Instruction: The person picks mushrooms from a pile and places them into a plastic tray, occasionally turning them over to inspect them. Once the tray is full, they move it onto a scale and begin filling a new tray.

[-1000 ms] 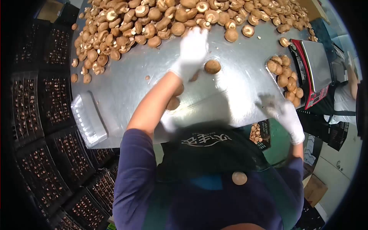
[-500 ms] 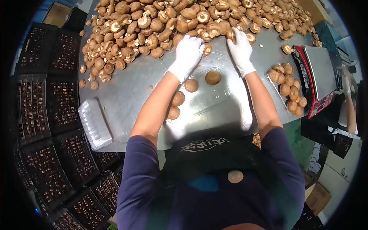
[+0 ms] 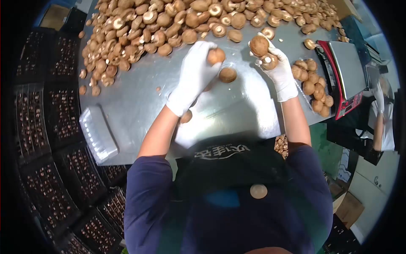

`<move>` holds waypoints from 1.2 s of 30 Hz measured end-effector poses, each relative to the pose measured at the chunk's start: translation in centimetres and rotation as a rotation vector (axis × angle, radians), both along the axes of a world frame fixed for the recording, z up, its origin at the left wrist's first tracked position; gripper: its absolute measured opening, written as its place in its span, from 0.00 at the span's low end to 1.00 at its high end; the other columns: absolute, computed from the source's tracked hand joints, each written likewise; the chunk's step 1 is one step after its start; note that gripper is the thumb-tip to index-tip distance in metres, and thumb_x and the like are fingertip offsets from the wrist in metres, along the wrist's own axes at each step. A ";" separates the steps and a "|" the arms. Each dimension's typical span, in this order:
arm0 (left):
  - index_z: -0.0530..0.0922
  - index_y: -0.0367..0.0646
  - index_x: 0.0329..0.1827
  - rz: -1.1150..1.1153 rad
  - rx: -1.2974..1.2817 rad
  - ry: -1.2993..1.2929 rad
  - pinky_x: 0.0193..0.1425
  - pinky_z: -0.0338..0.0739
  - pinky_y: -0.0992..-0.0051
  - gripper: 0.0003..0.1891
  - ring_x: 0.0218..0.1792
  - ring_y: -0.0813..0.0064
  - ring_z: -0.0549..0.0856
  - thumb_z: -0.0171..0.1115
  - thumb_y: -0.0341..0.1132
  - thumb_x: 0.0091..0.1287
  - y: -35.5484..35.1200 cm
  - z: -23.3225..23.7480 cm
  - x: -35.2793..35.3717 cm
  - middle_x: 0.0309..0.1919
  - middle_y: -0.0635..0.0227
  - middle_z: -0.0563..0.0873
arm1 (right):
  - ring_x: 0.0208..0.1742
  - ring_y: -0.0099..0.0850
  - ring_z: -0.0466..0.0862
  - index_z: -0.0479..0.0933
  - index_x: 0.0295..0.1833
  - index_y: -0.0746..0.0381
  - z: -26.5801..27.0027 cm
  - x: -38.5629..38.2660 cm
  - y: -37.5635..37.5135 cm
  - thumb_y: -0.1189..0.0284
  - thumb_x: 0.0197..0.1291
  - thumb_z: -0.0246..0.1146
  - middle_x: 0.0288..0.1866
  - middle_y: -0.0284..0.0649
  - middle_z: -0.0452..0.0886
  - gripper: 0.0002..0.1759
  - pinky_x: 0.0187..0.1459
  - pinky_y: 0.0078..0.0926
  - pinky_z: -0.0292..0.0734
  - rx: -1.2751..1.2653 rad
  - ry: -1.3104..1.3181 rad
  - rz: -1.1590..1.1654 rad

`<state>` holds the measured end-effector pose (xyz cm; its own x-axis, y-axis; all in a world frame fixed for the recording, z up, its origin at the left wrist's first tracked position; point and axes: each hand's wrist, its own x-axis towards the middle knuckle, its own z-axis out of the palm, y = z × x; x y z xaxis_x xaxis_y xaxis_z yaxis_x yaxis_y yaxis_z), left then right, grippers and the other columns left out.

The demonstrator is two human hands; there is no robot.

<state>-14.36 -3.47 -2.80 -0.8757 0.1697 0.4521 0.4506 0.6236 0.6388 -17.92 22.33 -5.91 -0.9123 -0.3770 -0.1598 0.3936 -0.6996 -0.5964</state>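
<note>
Steel table [image 3: 135, 97], mushroom [image 3: 216, 56] cap-up in left hand [image 3: 192, 78]

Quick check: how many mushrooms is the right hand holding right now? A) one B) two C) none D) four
B: the right hand grips two, an upper mushroom at its fingers and a lower mushroom nearer the palm; the left hand holds a single mushroom.

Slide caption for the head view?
Gloved left hand and right hand hold mushrooms near a clear tray on a steel table.
</note>
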 end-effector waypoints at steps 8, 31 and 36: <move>0.79 0.45 0.48 0.136 -0.233 -0.067 0.51 0.75 0.64 0.23 0.46 0.59 0.81 0.76 0.30 0.47 -4.4 -2.0 11.2 0.41 0.64 0.83 | 0.41 0.20 0.80 0.78 0.60 0.65 3.3 6.8 -6.5 0.74 0.57 0.60 0.49 0.34 0.82 0.23 0.42 0.17 0.75 0.583 0.067 0.203; 0.80 0.42 0.53 0.141 -0.271 -0.061 0.65 0.68 0.58 0.25 0.60 0.53 0.76 0.75 0.36 0.51 -3.6 -2.7 11.7 0.53 0.59 0.80 | 0.43 0.46 0.80 0.73 0.50 0.64 -0.5 11.7 -8.7 0.80 0.45 0.71 0.43 0.45 0.77 0.24 0.45 0.38 0.76 1.399 0.794 -0.315; 0.80 0.41 0.52 0.137 -0.257 -0.012 0.61 0.73 0.61 0.20 0.57 0.54 0.79 0.71 0.35 0.56 -3.6 -1.0 6.9 0.53 0.55 0.82 | 0.47 0.43 0.79 0.74 0.51 0.60 -1.6 12.0 -7.4 0.73 0.42 0.75 0.44 0.42 0.78 0.27 0.46 0.38 0.74 1.482 0.805 -0.204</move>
<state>-7.47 -7.09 -3.84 -0.9035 0.1567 0.3989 0.3440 0.8202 0.4571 -5.89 14.89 -7.51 -0.9434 -0.2150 0.2524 -0.3316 0.6034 -0.7252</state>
